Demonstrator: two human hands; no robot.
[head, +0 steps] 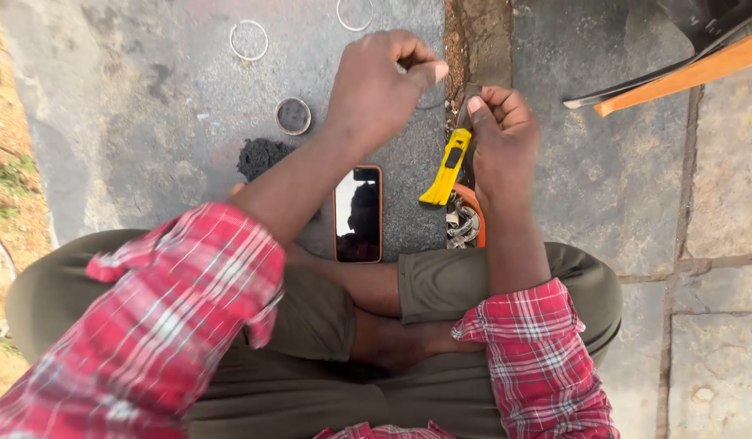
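Holding: yellow utility knife clamped in my right hand, centre, above phone.
Left hand: fingertips pinched on thin wire, just left of blade.
Risk: blade slips twd left fingers w/ too much force, I'd judge.

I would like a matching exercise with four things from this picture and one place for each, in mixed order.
1. utility knife
2. phone
3. wire ring
4. small round tin

a. on the ground, before the crossed legs
b. in the right hand
c. far left, near the top edge
d. beside the dark powder heap

Pairs: 1-b, 2-a, 3-c, 4-d
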